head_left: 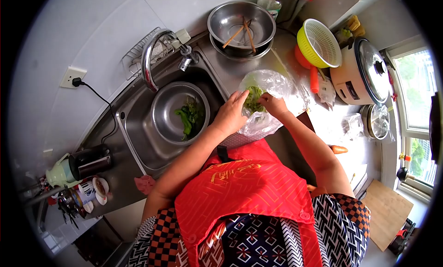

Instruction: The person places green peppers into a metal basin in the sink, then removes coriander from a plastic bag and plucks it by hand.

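Note:
A bunch of leafy greens (254,100) lies in a clear plastic bag (271,78) on the counter right of the sink. At the bag's left edge is my left hand (232,112), its fingers bent against the plastic beside the greens; the fingertips are partly hidden. From the other side, my right hand (274,104) pinches the greens between thumb and fingers. In the sink (138,140), a steel bowl (161,124) holds a green pepper (185,121) and more dark leaves (194,111).
A curved faucet (146,59) arches over the sink. Stacked steel bowls (217,27) with chopsticks (247,31) stand behind the bag. To the right are a yellow-green colander (310,49), a rice cooker (353,78) and a carrot (339,150). A cutting board (387,211) leans at far right.

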`<move>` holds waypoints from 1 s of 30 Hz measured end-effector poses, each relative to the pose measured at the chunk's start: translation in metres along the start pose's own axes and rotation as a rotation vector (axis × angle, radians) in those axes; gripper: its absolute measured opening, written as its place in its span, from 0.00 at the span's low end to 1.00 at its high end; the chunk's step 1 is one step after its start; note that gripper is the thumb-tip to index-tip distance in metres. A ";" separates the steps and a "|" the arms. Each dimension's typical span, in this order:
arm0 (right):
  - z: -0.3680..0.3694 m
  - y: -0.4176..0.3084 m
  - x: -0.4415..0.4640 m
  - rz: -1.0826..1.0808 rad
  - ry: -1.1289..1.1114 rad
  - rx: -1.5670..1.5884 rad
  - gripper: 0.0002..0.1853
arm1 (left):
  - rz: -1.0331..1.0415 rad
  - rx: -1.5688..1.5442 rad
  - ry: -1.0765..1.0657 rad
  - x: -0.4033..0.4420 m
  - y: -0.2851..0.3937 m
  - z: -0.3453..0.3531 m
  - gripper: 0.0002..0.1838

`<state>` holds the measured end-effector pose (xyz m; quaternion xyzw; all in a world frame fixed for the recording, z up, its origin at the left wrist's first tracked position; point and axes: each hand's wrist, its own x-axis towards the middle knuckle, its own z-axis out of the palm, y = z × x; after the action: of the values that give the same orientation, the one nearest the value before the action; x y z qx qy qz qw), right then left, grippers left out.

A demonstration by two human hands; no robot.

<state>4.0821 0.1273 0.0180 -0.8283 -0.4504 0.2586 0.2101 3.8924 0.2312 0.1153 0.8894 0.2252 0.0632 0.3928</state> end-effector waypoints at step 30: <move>-0.034 -0.030 -0.010 -0.416 0.399 -0.115 0.07 | 0.029 0.014 -0.009 0.000 -0.007 -0.011 0.45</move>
<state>4.0795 0.1300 0.0639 -0.7631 -0.5743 0.0160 0.2959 3.8869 0.2420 0.1178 0.8955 0.2110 0.0631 0.3868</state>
